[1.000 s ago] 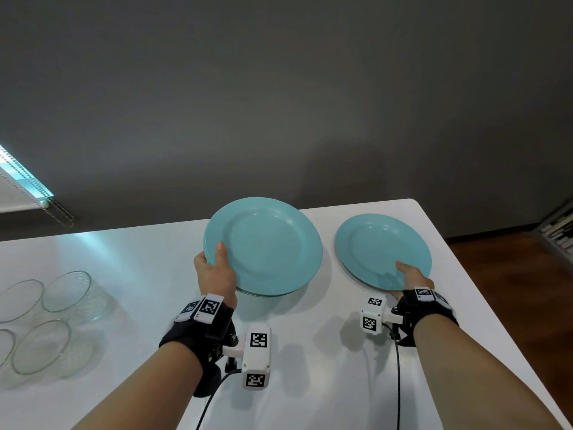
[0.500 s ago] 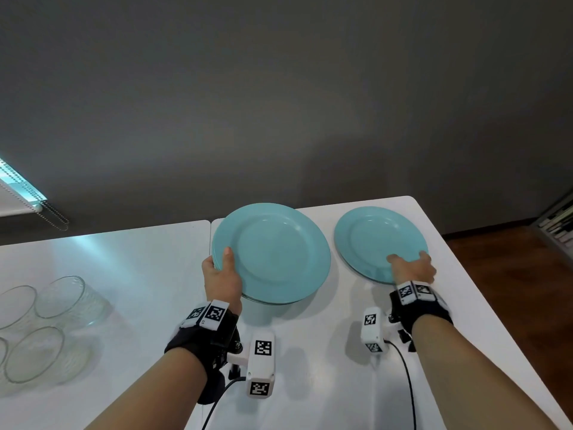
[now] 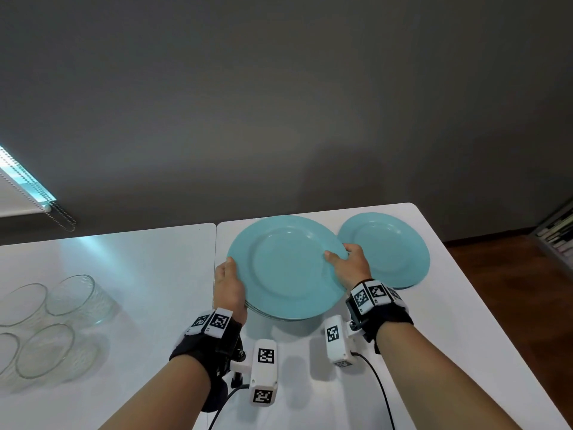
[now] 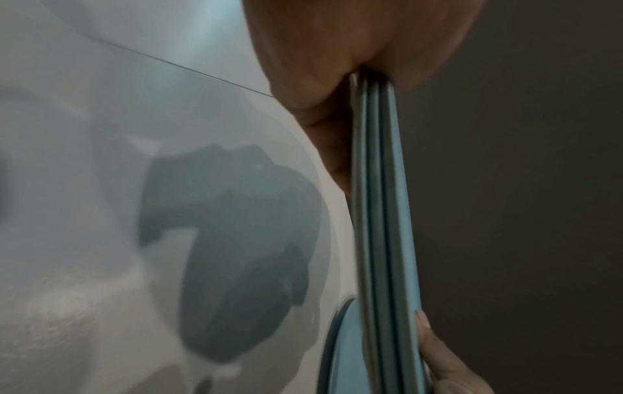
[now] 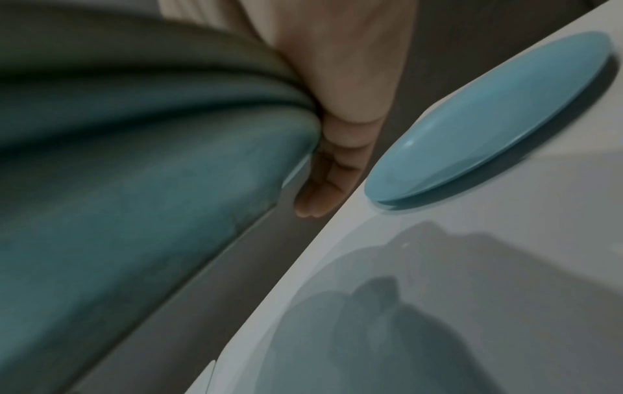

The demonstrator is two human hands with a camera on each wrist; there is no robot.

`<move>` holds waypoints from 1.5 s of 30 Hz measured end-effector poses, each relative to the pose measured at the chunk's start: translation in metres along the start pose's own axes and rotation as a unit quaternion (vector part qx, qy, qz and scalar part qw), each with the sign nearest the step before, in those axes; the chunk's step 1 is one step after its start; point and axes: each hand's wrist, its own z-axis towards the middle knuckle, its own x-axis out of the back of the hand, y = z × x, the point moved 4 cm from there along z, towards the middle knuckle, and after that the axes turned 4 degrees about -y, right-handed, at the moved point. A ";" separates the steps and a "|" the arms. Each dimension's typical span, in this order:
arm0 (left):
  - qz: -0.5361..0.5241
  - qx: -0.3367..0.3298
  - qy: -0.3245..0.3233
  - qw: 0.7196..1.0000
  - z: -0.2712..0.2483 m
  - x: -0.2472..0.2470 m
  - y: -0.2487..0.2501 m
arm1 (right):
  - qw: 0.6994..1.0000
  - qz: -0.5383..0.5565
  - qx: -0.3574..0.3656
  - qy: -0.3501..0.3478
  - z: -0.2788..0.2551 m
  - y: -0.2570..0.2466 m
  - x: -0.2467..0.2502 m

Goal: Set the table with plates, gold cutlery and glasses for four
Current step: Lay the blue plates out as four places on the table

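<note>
Both the left hand [image 3: 230, 285] and the right hand [image 3: 350, 268] grip the stack of blue plates [image 3: 286, 268] with curled fingers [image 5: 323, 186], a single blue plate [image 3: 390, 249] lying on the desk [image 3: 148, 274] just right of the right fingers.

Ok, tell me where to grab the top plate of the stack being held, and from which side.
Take the top plate at its right rim, coming in from the right, thumb on top. The left hand already holds the stack at the left edge, and the right hand sits at that free rim. Slip fingers just under the top rim.
</note>
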 end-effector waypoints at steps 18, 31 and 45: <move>-0.017 -0.070 0.089 0.993 0.005 0.016 0.022 | 0.987 0.131 0.009 0.091 0.012 -0.015 0.036; -0.079 -0.118 0.275 0.951 0.004 0.091 0.072 | 0.970 0.154 -0.070 0.176 0.000 0.018 0.019; -0.069 -0.110 0.257 0.958 0.007 0.122 0.063 | 0.981 0.111 -0.150 0.042 -0.025 0.035 -0.100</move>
